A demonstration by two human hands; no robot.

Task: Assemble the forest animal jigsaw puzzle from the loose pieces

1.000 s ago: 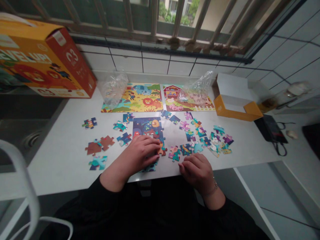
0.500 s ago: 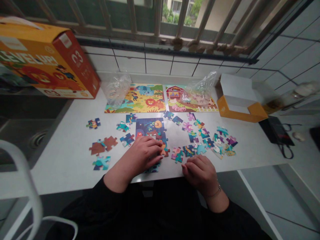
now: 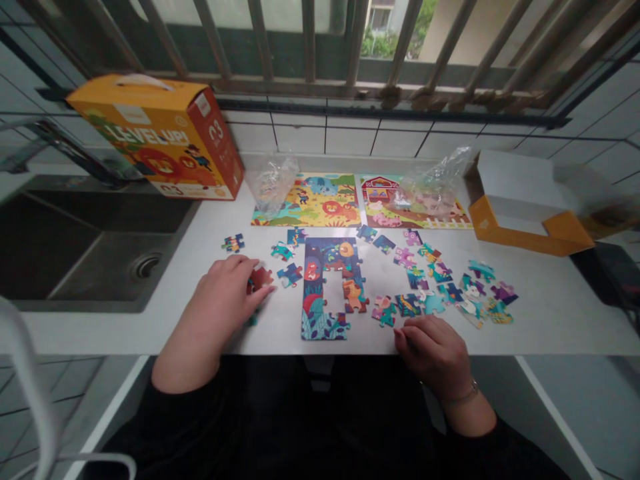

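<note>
My left hand (image 3: 223, 300) is over the brown puzzle pieces (image 3: 262, 275) on the left, thumb and fingers apart around them. It partly covers them and a teal piece below; no piece is seen lifted. My right hand (image 3: 435, 347) rests at the counter's front edge with its fingers curled in, and nothing shows in them. Between my hands lies the partly joined puzzle (image 3: 313, 293), dark blue with a gap in its middle. A piece with an orange animal (image 3: 354, 295) sits on the gap's right side. Near my right hand is a pink and green piece (image 3: 384, 311).
Loose pieces (image 3: 440, 272) are scattered to the right. Behind are two picture boards (image 3: 325, 203) with crumpled clear plastic bags (image 3: 274, 185). A yellow box (image 3: 163, 143) stands back left beside the sink (image 3: 165, 233); an open box (image 3: 530, 227) sits at right.
My left hand has moved left from the joined puzzle to the brown pieces, uncovering the puzzle and its gap. The view has turned left. My right hand stays curled at the edge.
</note>
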